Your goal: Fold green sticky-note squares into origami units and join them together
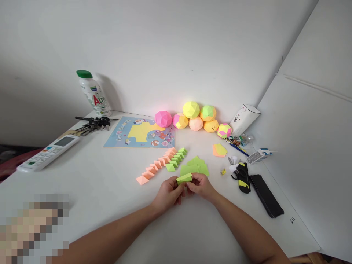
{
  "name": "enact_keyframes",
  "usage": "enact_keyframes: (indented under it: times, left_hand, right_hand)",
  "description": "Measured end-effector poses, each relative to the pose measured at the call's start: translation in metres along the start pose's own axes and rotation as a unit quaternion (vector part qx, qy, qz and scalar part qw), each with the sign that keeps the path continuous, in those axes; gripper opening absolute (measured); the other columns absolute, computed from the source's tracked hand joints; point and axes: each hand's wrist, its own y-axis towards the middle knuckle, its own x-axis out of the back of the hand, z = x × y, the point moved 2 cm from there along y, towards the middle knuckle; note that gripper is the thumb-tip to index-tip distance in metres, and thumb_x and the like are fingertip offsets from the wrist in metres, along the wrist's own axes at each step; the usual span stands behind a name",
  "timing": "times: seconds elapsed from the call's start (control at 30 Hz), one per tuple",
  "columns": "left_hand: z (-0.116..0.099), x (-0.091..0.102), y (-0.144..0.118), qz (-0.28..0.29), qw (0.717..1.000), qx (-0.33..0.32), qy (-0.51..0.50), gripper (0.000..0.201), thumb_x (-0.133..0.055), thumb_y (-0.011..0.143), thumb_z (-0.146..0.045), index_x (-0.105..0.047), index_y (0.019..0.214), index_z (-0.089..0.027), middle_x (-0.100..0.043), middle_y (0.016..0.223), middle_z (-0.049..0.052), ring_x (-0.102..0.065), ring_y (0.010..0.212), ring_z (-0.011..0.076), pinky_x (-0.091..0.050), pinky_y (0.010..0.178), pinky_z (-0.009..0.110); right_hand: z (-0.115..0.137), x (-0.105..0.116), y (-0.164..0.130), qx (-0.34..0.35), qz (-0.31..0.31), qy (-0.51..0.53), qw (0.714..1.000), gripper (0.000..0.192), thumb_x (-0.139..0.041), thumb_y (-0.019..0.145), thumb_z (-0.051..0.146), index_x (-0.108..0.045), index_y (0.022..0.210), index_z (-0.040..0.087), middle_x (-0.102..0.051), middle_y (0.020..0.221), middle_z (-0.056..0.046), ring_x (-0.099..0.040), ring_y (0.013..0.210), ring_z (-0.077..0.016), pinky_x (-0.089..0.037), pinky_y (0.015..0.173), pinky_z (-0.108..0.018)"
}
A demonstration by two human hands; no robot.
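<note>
Head view shows us both of our hands meeting at the near middle of the white table, pinched together on one folded green paper. The piece is a short bar, and its long axis runs left to right with the right end tipped a little farther away. Our left hand closes on its left end with thumb and fingers, and our right hand closes on its right end, so the paper bridges the two and sits just above the tabletop; we cannot tell whether its underside touches the surface. Neither hand is nearer to it than the other: both are on it, with the forearms coming in from the near edge in a V. Just beyond the paper, on the far side, lies a loose stack of green sheets, close to our right fingertips but apart from them. Farther and to the left of that runs a slanted row of folded pieces, orange units nearer and green units farther. Against the far wall sit paper balls. Well off to the right lie scissors and a phone; far left are a remote, keys and a bottle.
</note>
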Motion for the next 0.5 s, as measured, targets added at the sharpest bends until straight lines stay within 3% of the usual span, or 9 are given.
enact_keyframes:
  times: [0.33, 0.5]
  left_hand:
    - [-0.0033, -0.0015, -0.0033, -0.015, 1.000, 0.000, 0.002, 0.022, -0.054, 0.077, -0.037, -0.044, 0.067, -0.019, -0.050, 0.045, -0.007, -0.043, 0.034, 0.0069, -0.032, 0.036, 0.018]
    - [-0.0039, 0.0000, -0.0011, -0.023, 0.999, 0.003, -0.029, 0.026, -0.055, 0.075, -0.041, -0.044, 0.067, -0.019, -0.049, 0.045, -0.007, -0.043, 0.032, 0.0078, -0.030, 0.034, 0.019]
  right_hand:
    - [-0.0015, -0.0009, 0.0007, -0.007, -0.019, 0.023, 1.000, 0.001, -0.057, 0.071, 0.016, -0.056, 0.071, 0.015, -0.056, 0.051, 0.003, -0.053, 0.041, -0.0101, -0.042, 0.040, -0.021]
    - [-0.0052, 0.0074, 0.0039, 0.007, -0.045, 0.103, 0.994, 0.013, -0.059, 0.074, 0.026, -0.052, 0.069, 0.016, -0.060, 0.061, 0.001, -0.056, 0.041, -0.0117, -0.043, 0.037, -0.022]
